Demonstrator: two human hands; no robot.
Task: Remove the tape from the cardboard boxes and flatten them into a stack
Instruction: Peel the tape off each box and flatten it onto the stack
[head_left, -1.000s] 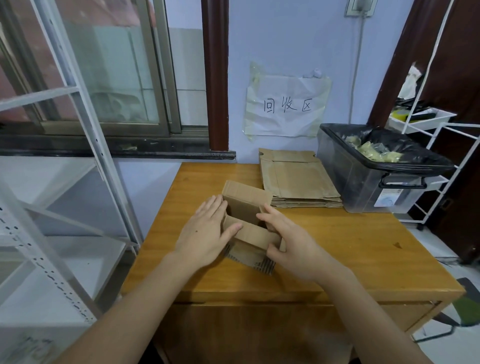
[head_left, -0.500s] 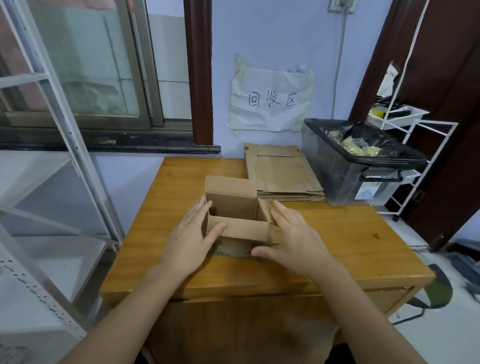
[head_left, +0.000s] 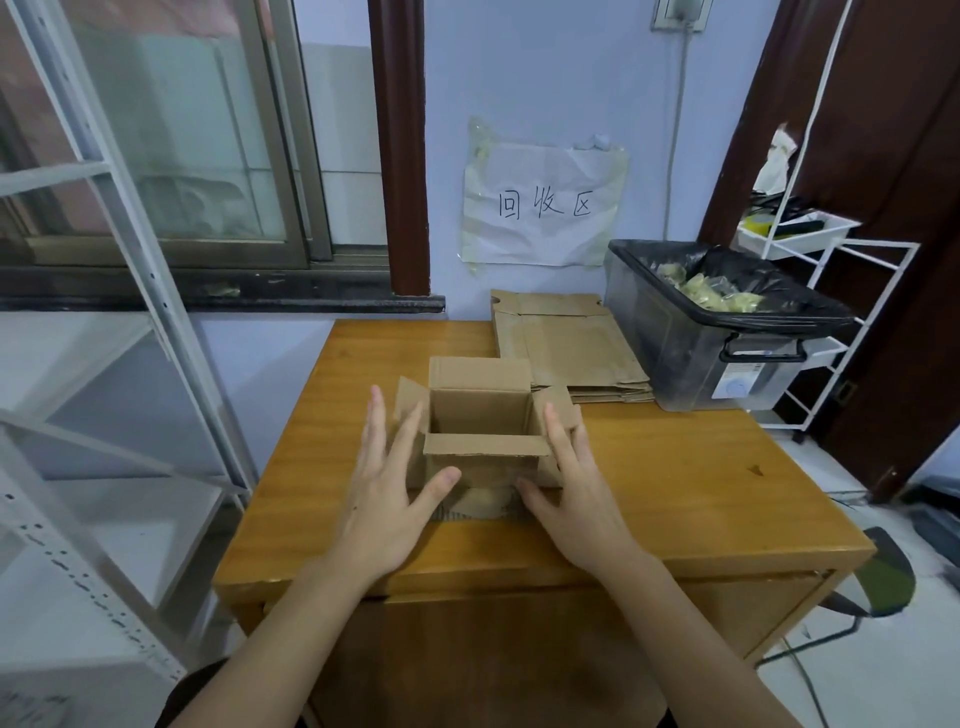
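Roughly partway: a stack of flattened boxes (head_left: 566, 348) already lies at the table's (head_left: 675, 478) back edge, right of centre, just beside the black-lined bin (head_left: 727, 332) on the back-right corner, which holds what looks like balled-up tape. One cardboard box (head_left: 483, 431) is not yet collapsed; it stands upright near the middle of the table, a little toward the front edge, top flaps folded out and the cavity open. No tape visible on the faces that show; the underside is hidden, so I cannot tell if the bottom seam is free. Remaining, as I read it: collapse this box, add it to the stack. No other unflattened boxes in view

Left hand (head_left: 387, 499): fingers straight and spread, alongside the box's left wall and flap, thumb at the front lower corner. Right hand (head_left: 576, 493): fingers straight, flat against the right side, thumb at the front base. Neither grips anything

Versus half a second ago: both hands have opened and eased off the front flap, fingers more spread. The box sits squarer to the camera, side flaps splayed wider. View has tilted up slightly; stack and bin unchanged
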